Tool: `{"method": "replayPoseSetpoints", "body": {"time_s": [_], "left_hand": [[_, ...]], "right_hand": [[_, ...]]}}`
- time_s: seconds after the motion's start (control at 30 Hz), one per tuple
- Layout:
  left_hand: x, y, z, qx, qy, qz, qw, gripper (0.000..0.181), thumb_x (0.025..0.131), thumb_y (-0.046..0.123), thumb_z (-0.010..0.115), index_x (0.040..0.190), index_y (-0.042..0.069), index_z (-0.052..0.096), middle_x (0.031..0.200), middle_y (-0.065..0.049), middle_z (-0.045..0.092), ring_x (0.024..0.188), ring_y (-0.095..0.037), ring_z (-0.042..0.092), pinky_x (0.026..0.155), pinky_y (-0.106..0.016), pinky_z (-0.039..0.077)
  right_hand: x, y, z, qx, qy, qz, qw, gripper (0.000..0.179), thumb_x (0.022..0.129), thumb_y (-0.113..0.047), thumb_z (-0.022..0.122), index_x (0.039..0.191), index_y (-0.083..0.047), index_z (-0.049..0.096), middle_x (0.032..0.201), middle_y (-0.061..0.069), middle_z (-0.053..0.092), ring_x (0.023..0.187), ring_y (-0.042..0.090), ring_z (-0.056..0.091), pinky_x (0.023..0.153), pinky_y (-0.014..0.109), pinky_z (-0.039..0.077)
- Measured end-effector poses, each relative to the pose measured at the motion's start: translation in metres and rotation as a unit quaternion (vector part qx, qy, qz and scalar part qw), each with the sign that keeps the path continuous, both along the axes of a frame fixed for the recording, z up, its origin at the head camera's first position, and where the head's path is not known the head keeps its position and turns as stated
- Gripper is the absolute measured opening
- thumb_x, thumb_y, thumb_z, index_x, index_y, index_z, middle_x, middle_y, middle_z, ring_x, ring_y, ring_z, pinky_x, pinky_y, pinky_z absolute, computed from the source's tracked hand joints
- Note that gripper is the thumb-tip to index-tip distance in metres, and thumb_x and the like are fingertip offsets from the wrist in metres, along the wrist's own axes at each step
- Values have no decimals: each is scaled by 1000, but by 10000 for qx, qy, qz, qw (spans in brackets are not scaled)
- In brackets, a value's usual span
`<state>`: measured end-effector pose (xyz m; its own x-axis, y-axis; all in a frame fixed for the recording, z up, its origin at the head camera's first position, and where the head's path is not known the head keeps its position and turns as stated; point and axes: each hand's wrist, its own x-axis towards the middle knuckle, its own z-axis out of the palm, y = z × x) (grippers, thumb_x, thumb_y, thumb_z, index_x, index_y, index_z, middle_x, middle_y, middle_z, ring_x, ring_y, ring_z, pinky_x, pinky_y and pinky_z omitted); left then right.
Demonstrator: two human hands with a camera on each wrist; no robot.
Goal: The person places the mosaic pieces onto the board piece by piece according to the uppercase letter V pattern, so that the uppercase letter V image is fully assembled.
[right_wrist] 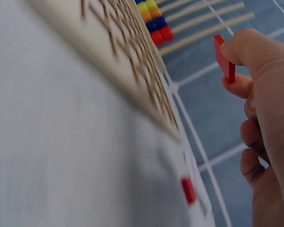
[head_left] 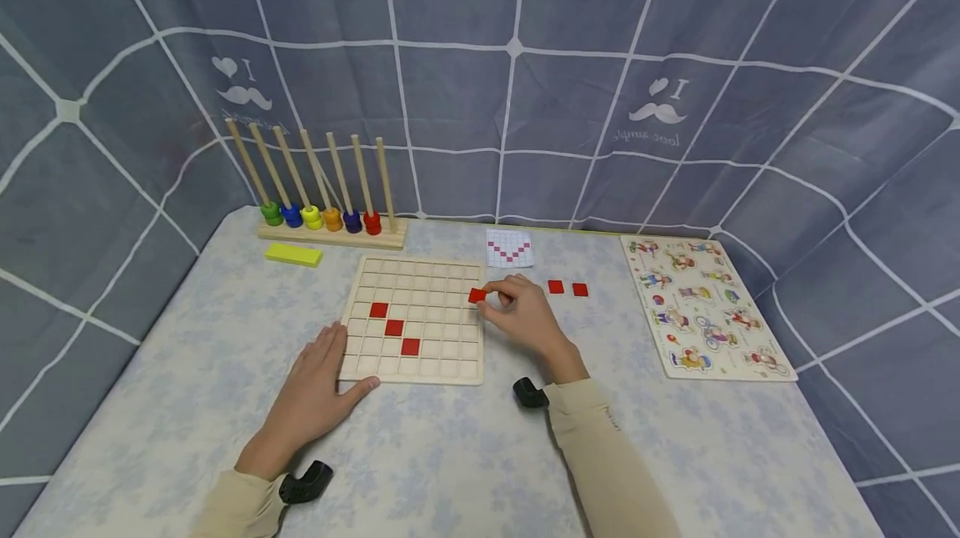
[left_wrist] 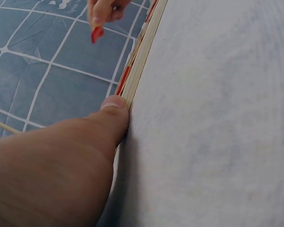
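A wooden grid board (head_left: pixel 442 321) lies on the table with three red tiles in a descending diagonal, the lowest being a red tile (head_left: pixel 410 347). My right hand (head_left: pixel 525 321) pinches a red square tile (right_wrist: pixel 225 59) between thumb and fingertip. In the head view this tile (head_left: pixel 477 295) overlaps the board's right edge; the right wrist view has it raised above the board. At the board's near left corner, my left hand (head_left: pixel 318 388) rests with fingers straight along the side. Its thumb (left_wrist: pixel 114 106) presses on the near edge.
Two loose red tiles (head_left: pixel 567 289) lie right of the board. A pattern card (head_left: pixel 510 248) with a V of squares is behind it. At the back left stand a peg rack (head_left: pixel 330 238) with coloured rings and a yellow-green block (head_left: pixel 293 254). A picture puzzle board (head_left: pixel 705 304) lies at right.
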<state>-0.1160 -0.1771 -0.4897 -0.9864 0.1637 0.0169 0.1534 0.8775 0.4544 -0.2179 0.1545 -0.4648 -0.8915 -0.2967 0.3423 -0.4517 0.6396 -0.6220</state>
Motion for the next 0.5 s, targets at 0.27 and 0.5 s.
{"method": "replayPoseSetpoints", "body": {"time_s": [0.27, 0.5], "left_hand": [[4, -5, 1, 7, -120, 49, 9999, 107, 91, 57, 70, 160, -8, 18, 166, -31, 20, 154, -51, 18, 122, -67, 19], [-1, -1, 1, 42, -35, -76, 10000, 106, 92, 57, 68, 160, -8, 19, 166, -31, 21, 154, -51, 18, 121, -68, 20]], "right_hand": [[-21, -58, 6, 546, -170, 528, 9970, 26, 94, -30, 73, 110, -11, 76, 68, -4, 42, 71, 11, 41, 96, 33, 50], [-35, -98, 0, 1033, -318, 706, 9916, 32, 97, -39, 68, 117, -15, 76, 68, -6, 50, 70, 9, 46, 108, 31, 48]]}}
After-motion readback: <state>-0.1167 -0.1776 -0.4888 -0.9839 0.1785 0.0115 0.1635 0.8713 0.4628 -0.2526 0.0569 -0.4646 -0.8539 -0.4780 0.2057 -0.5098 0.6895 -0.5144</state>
